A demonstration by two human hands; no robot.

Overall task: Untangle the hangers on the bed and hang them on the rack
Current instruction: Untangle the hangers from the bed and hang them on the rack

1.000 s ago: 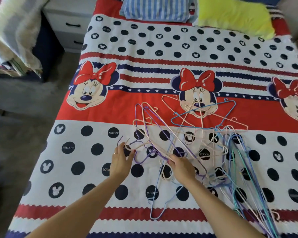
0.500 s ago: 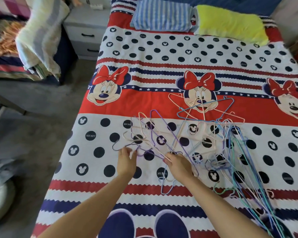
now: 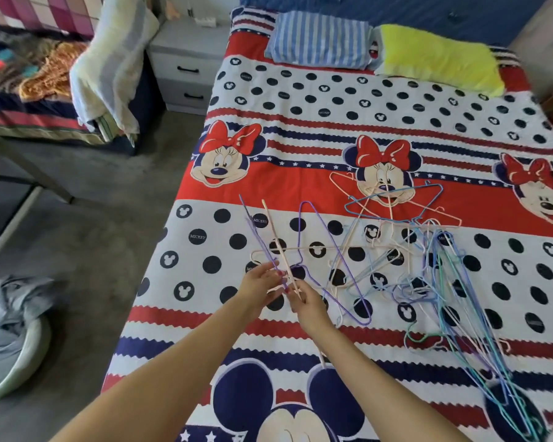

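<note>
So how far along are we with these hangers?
Done: nothing visibly; no rack is in view and no hanger hangs anywhere. In hand: the right hand pinches a cream hanger, with a purple hanger beside it at the left hand; whether that hand grips is unclear. Still to do: the tangled pile on the bed, then all the hanging.

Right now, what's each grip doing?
Left grip: closed, pinching the purple hanger.
Right grip: closed, pinching the cream hanger.
</note>
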